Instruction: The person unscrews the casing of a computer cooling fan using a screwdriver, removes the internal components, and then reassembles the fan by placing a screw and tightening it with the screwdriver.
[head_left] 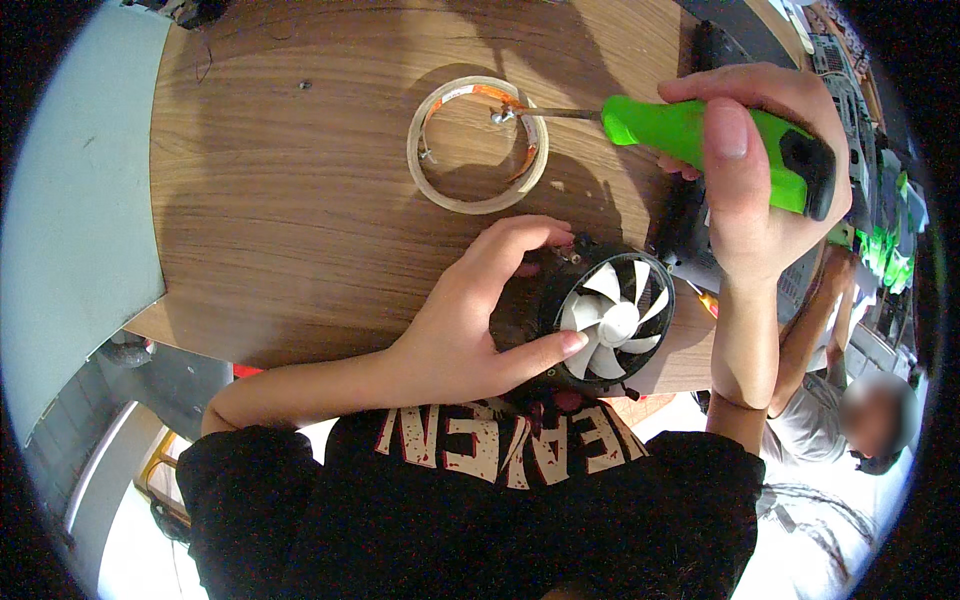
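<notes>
My left hand [455, 310] is wrapped round a black cooling fan [618, 322] with white blades, its thumb on the near side by the blades and its fingers at the far side. In my right hand [750, 190] is a green and black screwdriver [655, 125], its shaft pointing left. The screwdriver's tip reaches over a pale tape ring [417, 160] lying flat on the table. Small silvery screws [502, 115] show at the tip, inside the ring's outline; whether they cling to the tip, I cannot tell.
The wooden table [300, 200] spreads out beyond my left hand. Dark equipment [700, 215] stands along its right side, with an orange-handled tool [708, 302] near it. Another person [820, 415] is at the right. A grey panel [85, 180] borders the left.
</notes>
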